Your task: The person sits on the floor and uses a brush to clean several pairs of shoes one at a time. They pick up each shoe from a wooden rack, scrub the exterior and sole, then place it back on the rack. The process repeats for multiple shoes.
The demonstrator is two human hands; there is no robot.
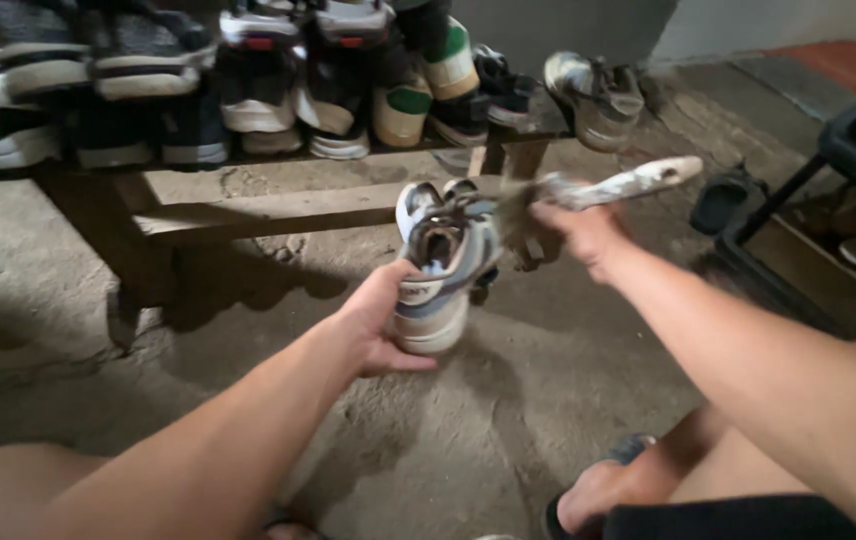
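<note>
A head-worn camera looks down at a person's two bare arms reaching forward over a rough concrete floor. At the centre of the view, the left hand cups a white and pale blue sneaker from below and from its nine o'clock side, fingers curled under the sole and thumb against the side. The sneaker is held in the air, its opening facing the camera and its laces loose.

At three o'clock from the sneaker, the right hand is closed around the handle of a worn, pale brush. The handle points toward two o'clock; the brush head, blurred, meets the shoe's upper edge.

At twelve o'clock, a low wooden counter carries a row of many sneakers, mostly white, black and grey, one pair with green trim. A dark plastic crate sits at the three o'clock edge, and a dark sandal lies just beside it. The person's foot in a sandal shows at five o'clock.
</note>
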